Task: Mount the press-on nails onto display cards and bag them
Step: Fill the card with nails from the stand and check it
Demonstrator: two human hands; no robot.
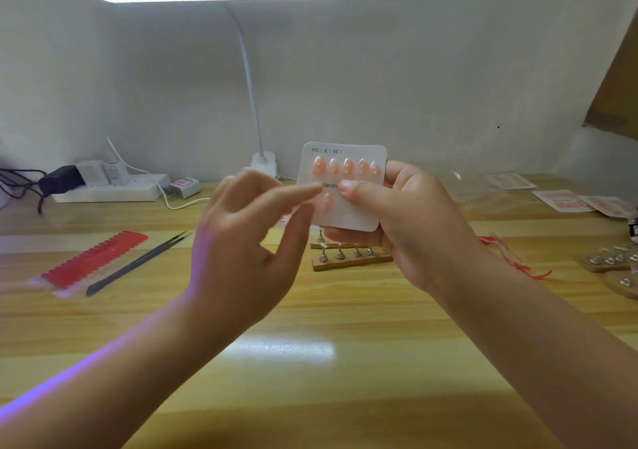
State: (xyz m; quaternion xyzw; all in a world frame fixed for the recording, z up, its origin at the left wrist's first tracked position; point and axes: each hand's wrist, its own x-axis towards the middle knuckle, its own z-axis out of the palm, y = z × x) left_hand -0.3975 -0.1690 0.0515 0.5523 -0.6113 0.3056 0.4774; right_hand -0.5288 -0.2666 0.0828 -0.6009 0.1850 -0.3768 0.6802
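Observation:
My right hand (397,220) grips a white display card (352,213) held upright above the desk, thumb across its front. A row of several peach press-on nails (346,167) sits along the card's top, and one more peach nail (326,201) sits lower left. My left hand (252,238) is beside the card's left edge, index finger stretched out with its tip at that edge, thumb just below. Whether it holds anything is not visible. Under the card stands a wooden nail holder (348,258) with metal pegs.
A red nail-tip strip (93,258) in plastic and dark tweezers (138,264) lie at the left. A power strip (107,189) and lamp base (264,162) stand at the back. Bagged cards (566,200) and more peg holders (611,262) are at the right.

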